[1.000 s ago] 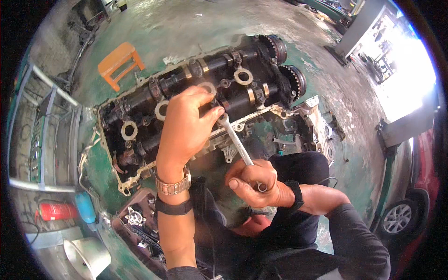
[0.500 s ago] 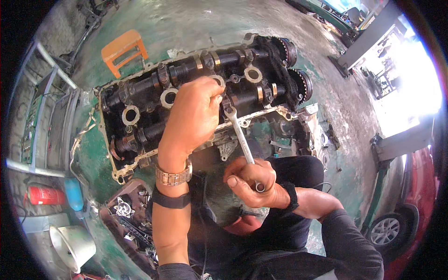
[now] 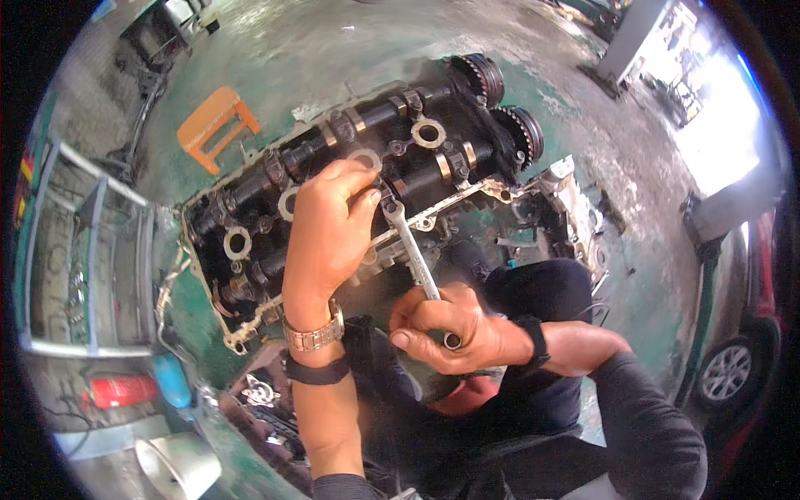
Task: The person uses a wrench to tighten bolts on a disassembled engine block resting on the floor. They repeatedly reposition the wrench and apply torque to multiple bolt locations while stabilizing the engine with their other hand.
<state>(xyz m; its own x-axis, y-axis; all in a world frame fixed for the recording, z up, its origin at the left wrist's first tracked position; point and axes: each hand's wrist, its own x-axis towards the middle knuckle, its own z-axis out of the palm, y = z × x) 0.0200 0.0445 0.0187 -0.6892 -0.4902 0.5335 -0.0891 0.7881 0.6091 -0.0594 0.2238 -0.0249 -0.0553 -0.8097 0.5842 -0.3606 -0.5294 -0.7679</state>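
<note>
My right hand (image 3: pixel 446 327) is wrapped round a silver combination wrench (image 3: pixel 411 250). The wrench's open jaw sits at a bolt beside the near camshaft of a dark, oily cylinder head (image 3: pixel 321 152). Its ring end pokes out below my fist. Over the middle of the cylinder head, my left hand (image 3: pixel 332 225) has its fingers curled together close to the wrench's jaw. What those fingertips hold or press on is hidden. Two toothed camshaft sprockets (image 3: pixel 521 137) stand at the head's right end. Pale round plug tube rims (image 3: pixel 237 242) run between the camshafts.
An orange stool (image 3: pixel 218 125) stands beyond the cylinder head. At the left are a metal rack (image 3: pixel 108 350), a red fire extinguisher (image 3: pixel 123 391), a blue cylinder (image 3: pixel 172 382) and a white bucket (image 3: pixel 179 467). A tray of loose parts (image 3: pixel 242 408) lies near my left forearm. A red car (image 3: pixel 754 367) is at right.
The view has turned slightly, so the cylinder head appears more tilted. Both hands and the wrench stay in nearly the same place on the cylinder head.
</note>
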